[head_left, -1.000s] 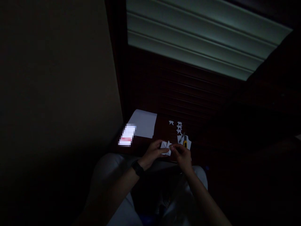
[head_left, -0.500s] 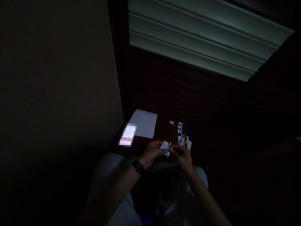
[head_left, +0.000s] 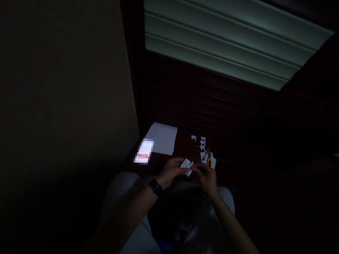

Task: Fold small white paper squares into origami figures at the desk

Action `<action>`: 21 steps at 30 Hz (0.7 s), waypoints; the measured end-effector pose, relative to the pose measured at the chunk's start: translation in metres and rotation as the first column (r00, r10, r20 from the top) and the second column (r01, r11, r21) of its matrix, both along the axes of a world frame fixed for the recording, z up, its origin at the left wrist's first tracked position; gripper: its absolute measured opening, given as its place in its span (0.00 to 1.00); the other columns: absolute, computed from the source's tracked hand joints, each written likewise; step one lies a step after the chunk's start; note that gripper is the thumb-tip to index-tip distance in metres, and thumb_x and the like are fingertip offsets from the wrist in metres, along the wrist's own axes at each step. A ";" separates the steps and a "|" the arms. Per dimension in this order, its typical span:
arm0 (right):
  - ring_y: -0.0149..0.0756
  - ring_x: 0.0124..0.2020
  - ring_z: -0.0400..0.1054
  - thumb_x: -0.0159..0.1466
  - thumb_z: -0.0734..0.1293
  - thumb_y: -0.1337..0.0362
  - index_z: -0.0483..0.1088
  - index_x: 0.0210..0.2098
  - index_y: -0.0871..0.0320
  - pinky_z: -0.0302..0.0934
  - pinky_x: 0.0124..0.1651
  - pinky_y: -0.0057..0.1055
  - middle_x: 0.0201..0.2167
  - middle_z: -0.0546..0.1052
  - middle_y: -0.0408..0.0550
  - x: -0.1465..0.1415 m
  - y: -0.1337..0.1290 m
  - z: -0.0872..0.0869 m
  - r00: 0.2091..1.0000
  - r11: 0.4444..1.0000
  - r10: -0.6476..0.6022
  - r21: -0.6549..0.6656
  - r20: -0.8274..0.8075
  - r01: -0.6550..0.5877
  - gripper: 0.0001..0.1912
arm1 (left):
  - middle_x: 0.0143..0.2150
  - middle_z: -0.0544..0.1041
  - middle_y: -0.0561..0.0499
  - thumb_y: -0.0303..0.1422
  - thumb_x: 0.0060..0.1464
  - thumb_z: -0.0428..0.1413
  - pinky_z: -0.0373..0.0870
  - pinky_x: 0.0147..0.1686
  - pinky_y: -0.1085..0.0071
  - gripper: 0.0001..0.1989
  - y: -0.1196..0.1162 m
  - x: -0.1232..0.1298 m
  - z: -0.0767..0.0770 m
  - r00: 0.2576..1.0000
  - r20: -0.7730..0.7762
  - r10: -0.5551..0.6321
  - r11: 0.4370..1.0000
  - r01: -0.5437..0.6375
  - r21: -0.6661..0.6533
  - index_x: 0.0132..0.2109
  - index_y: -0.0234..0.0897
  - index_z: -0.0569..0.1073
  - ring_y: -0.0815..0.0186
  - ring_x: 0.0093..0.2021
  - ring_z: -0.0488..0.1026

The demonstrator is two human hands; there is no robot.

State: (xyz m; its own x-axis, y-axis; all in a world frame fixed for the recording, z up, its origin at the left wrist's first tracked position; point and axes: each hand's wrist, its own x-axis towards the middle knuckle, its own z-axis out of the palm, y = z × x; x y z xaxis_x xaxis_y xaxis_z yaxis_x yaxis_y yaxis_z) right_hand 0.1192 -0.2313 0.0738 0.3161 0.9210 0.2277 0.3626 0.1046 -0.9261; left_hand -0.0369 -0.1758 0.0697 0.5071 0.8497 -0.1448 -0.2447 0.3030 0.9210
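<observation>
A small folded white paper (head_left: 186, 164) with crease lines lies between my two hands, close to the table's near edge. My left hand (head_left: 171, 171) grips its left side, thumb on top and fingers behind. At its right corner, my right hand (head_left: 206, 175) pinches the paper between thumb and fingertips. Just beyond the right hand, a yellow utility knife (head_left: 209, 161) rests on white paper pieces (head_left: 213, 163), with a thin pointed tool (head_left: 204, 156) beside it that is too dark to name.
Several small folded paper figures (head_left: 202, 143) stand in a column farther back, with a single paper figure (head_left: 193, 137) to their left. White sheets (head_left: 162, 138) lie at the back left, partly under a bright, pixelated phone-like rectangle (head_left: 143, 151). Slatted dark panelling (head_left: 217, 102) rises behind the table.
My right fingers have shifted slightly on the paper's right corner, and more of the folded paper shows. My left hand has stayed nearly still.
</observation>
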 end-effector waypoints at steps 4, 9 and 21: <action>0.41 0.38 0.71 0.53 0.68 0.62 0.74 0.26 0.56 0.62 0.43 0.35 0.36 0.78 0.48 -0.004 0.000 0.001 0.997 0.997 -0.070 0.025 -0.038 0.071 0.04 | 0.38 0.77 0.44 0.31 0.38 0.65 0.70 0.34 0.70 0.20 -0.001 0.002 -0.001 0.999 0.036 0.008 1.000 -0.008 0.016 0.41 0.32 0.72 0.64 0.35 0.75; 0.41 0.38 0.71 0.53 0.68 0.61 0.74 0.26 0.57 0.62 0.43 0.35 0.35 0.78 0.49 -0.011 -0.001 0.003 0.987 0.990 -0.144 -0.010 -0.075 0.144 0.06 | 0.40 0.76 0.44 0.33 0.39 0.64 0.71 0.35 0.69 0.18 -0.002 0.004 0.003 0.999 0.036 0.002 1.000 -0.002 0.012 0.40 0.32 0.73 0.62 0.38 0.74; 0.39 0.38 0.70 0.55 0.66 0.62 0.73 0.27 0.57 0.61 0.44 0.36 0.34 0.77 0.48 -0.013 0.019 0.005 0.991 0.973 -0.130 0.191 0.002 0.128 0.06 | 0.39 0.76 0.43 0.29 0.38 0.65 0.71 0.40 0.65 0.17 0.019 0.005 0.010 0.989 0.147 -0.019 0.996 0.031 -0.079 0.38 0.31 0.74 0.63 0.38 0.74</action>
State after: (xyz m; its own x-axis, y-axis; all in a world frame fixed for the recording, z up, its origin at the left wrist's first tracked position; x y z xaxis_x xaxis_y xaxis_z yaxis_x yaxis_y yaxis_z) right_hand 0.1065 -0.2128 0.0790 0.4247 0.8123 0.3998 0.3980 0.2291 -0.8883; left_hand -0.0321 -0.1570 0.0797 0.5491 0.8247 -0.1352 -0.3661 0.3828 0.8482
